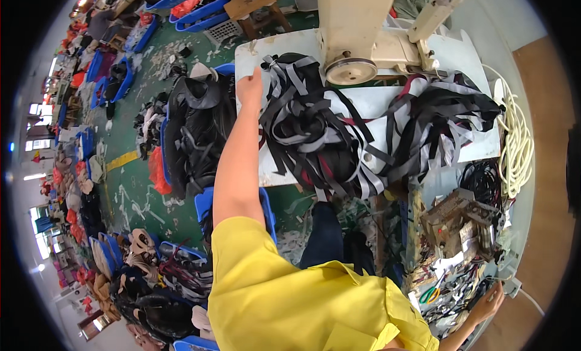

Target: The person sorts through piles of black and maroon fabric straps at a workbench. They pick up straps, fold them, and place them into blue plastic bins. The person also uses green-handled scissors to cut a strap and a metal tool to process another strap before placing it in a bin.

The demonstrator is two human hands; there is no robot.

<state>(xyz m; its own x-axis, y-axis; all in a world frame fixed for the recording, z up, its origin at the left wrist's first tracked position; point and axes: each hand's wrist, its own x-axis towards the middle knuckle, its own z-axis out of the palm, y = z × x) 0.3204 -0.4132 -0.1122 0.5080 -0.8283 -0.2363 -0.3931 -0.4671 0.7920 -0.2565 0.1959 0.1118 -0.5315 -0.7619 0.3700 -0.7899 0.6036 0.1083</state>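
Observation:
My left hand (249, 88) reaches out over the left edge of the white work table (275, 47). It is beside a heap of black and grey straps (308, 130), and its fingers lie close together, touching or nearly touching the nearest strap. I cannot tell whether it grips one. My right hand (488, 305) is low at the right, resting on a cluttered shelf of black scraps next to green-handled scissors (431, 295). What it holds, if anything, is hidden. A second strap heap (439, 112) lies on the right of the table.
A cream sewing machine (363, 30) stands at the back of the table. A coil of cream cord (515, 146) hangs at its right end. Blue crates of black shoe parts (195, 127) sit to the left on the green floor. A metal motor box (461, 221) is under the table.

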